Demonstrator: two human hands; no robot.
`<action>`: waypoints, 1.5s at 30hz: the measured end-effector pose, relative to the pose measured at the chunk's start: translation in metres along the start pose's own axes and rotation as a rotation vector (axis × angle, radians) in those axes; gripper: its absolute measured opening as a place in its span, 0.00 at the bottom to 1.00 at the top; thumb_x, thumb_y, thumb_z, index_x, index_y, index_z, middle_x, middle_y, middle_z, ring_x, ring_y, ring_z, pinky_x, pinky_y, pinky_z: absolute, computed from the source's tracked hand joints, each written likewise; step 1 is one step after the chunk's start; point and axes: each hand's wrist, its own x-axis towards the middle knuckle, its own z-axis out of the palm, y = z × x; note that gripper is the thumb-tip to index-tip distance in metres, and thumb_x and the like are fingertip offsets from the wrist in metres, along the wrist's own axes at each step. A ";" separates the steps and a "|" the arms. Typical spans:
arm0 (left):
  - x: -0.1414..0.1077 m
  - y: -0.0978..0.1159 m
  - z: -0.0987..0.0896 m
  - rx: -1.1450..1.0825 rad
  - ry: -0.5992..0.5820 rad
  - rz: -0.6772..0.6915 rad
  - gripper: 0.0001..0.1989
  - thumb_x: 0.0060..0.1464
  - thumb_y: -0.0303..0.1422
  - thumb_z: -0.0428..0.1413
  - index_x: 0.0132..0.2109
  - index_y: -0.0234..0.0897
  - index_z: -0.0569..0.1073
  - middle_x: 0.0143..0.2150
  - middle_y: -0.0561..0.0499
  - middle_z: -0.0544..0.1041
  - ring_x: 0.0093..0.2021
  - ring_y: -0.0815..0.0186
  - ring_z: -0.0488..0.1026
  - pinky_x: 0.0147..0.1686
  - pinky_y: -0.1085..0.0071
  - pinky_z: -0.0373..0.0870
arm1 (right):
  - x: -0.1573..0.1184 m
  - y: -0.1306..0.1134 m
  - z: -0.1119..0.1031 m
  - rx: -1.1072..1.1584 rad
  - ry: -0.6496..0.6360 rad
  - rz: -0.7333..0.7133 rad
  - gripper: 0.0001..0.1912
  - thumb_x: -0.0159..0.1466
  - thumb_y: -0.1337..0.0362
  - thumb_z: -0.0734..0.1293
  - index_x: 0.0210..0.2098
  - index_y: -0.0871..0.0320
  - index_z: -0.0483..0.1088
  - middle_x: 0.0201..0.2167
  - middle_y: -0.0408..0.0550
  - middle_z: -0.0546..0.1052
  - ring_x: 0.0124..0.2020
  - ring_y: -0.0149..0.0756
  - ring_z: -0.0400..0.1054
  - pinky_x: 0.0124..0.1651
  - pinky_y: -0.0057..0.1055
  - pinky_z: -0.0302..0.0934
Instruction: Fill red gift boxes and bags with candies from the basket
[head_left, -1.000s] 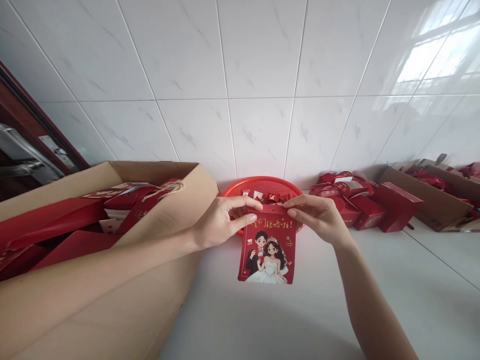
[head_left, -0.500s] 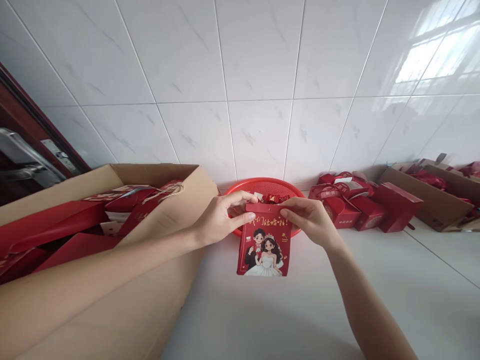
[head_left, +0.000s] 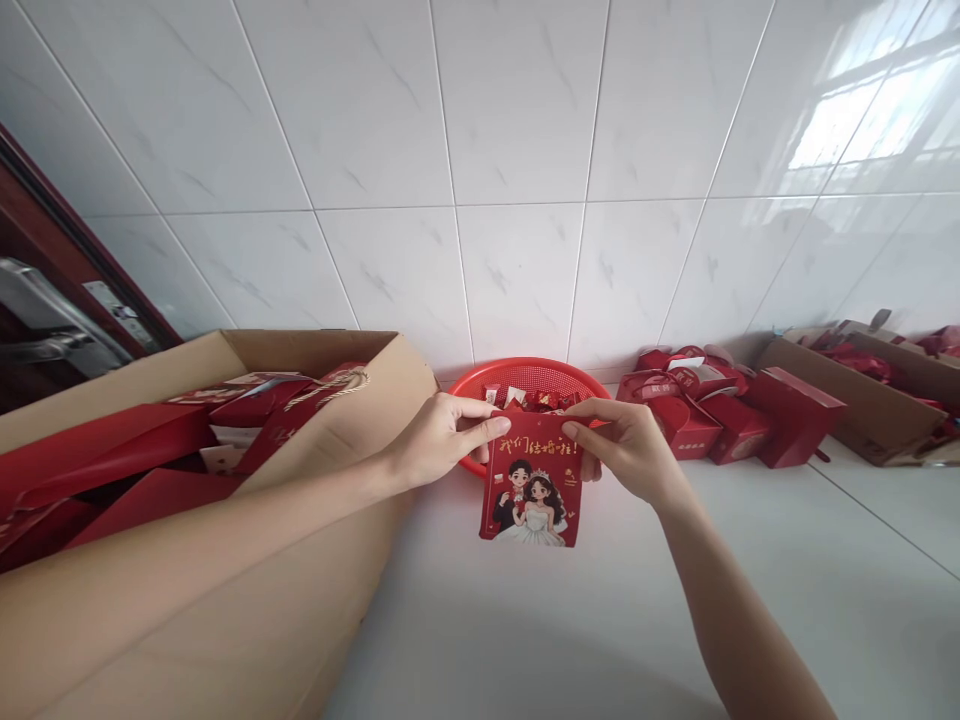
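A red paper gift bag [head_left: 534, 490], printed with a cartoon bride and groom and gold lettering, hangs upright between my hands. My left hand [head_left: 457, 435] pinches its upper left corner, the thumb lying on the printed front. At the upper right corner my right hand [head_left: 619, 445] grips it the same way, with some fingers curled behind the bag. Just beyond the bag, a red plastic basket [head_left: 469, 378] holds small wrapped pieces, among them a white one [head_left: 515, 397]. The bag and my hands cover the basket's near part.
At the left stands a large cardboard box [head_left: 360, 560] with red bags inside. Several red gift boxes [head_left: 686, 425] sit along the wall on the right. Farther right is another cardboard box [head_left: 840, 395] with red items. A tiled wall [head_left: 517, 270] rises behind the white surface [head_left: 525, 640].
The flap at the bag's top no longer shows as a fold toward me. My right fingers now reach behind the bag. The bag has risen slightly, and more of the basket's contents show.
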 end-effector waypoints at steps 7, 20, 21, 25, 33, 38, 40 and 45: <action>0.001 -0.003 0.001 0.023 -0.004 0.041 0.22 0.61 0.43 0.54 0.22 0.35 0.70 0.21 0.54 0.72 0.26 0.70 0.67 0.31 0.74 0.65 | 0.002 0.003 0.002 0.043 0.040 0.038 0.16 0.60 0.53 0.72 0.37 0.61 0.76 0.17 0.43 0.74 0.17 0.33 0.71 0.20 0.26 0.66; 0.000 -0.005 0.000 0.045 0.016 0.023 0.24 0.61 0.46 0.52 0.23 0.35 0.69 0.22 0.54 0.72 0.26 0.69 0.67 0.30 0.73 0.64 | 0.001 -0.001 0.001 0.122 0.060 0.045 0.20 0.59 0.50 0.72 0.38 0.63 0.77 0.17 0.44 0.75 0.20 0.34 0.73 0.24 0.27 0.69; 0.000 -0.005 0.000 0.044 0.017 0.013 0.24 0.61 0.47 0.52 0.23 0.36 0.69 0.22 0.54 0.72 0.26 0.69 0.67 0.30 0.73 0.64 | 0.000 -0.002 0.003 0.107 0.066 0.042 0.20 0.60 0.50 0.72 0.38 0.63 0.77 0.17 0.44 0.75 0.20 0.34 0.73 0.24 0.27 0.69; -0.002 -0.003 0.001 0.069 0.028 -0.016 0.23 0.62 0.47 0.52 0.24 0.36 0.68 0.22 0.54 0.71 0.27 0.69 0.66 0.29 0.73 0.63 | -0.002 -0.004 0.007 0.035 0.091 0.035 0.21 0.60 0.49 0.70 0.39 0.62 0.76 0.18 0.45 0.75 0.21 0.38 0.75 0.26 0.31 0.71; -0.004 0.000 0.003 0.066 0.048 -0.047 0.22 0.62 0.47 0.51 0.26 0.36 0.69 0.24 0.53 0.70 0.28 0.68 0.67 0.29 0.73 0.65 | -0.008 -0.007 0.018 -0.073 0.161 0.004 0.14 0.62 0.55 0.67 0.38 0.60 0.76 0.20 0.45 0.76 0.19 0.36 0.73 0.24 0.30 0.69; -0.002 -0.001 0.001 0.112 0.025 -0.020 0.23 0.62 0.47 0.51 0.25 0.35 0.70 0.23 0.52 0.72 0.28 0.67 0.69 0.31 0.71 0.64 | -0.008 -0.008 0.019 -0.077 0.189 -0.003 0.12 0.61 0.57 0.67 0.36 0.60 0.76 0.21 0.46 0.76 0.18 0.35 0.71 0.23 0.30 0.68; -0.002 -0.001 0.001 0.126 0.017 -0.015 0.24 0.62 0.46 0.50 0.24 0.35 0.70 0.23 0.52 0.73 0.28 0.67 0.69 0.32 0.71 0.64 | -0.007 -0.007 0.018 -0.072 0.189 0.007 0.12 0.60 0.56 0.67 0.36 0.60 0.76 0.20 0.45 0.76 0.18 0.35 0.71 0.23 0.30 0.68; -0.003 0.000 0.000 0.128 0.000 -0.001 0.24 0.63 0.46 0.50 0.24 0.35 0.70 0.24 0.52 0.73 0.28 0.67 0.69 0.33 0.71 0.65 | -0.005 -0.006 0.012 -0.054 0.141 0.017 0.13 0.60 0.55 0.69 0.35 0.59 0.75 0.20 0.44 0.75 0.18 0.34 0.70 0.23 0.30 0.68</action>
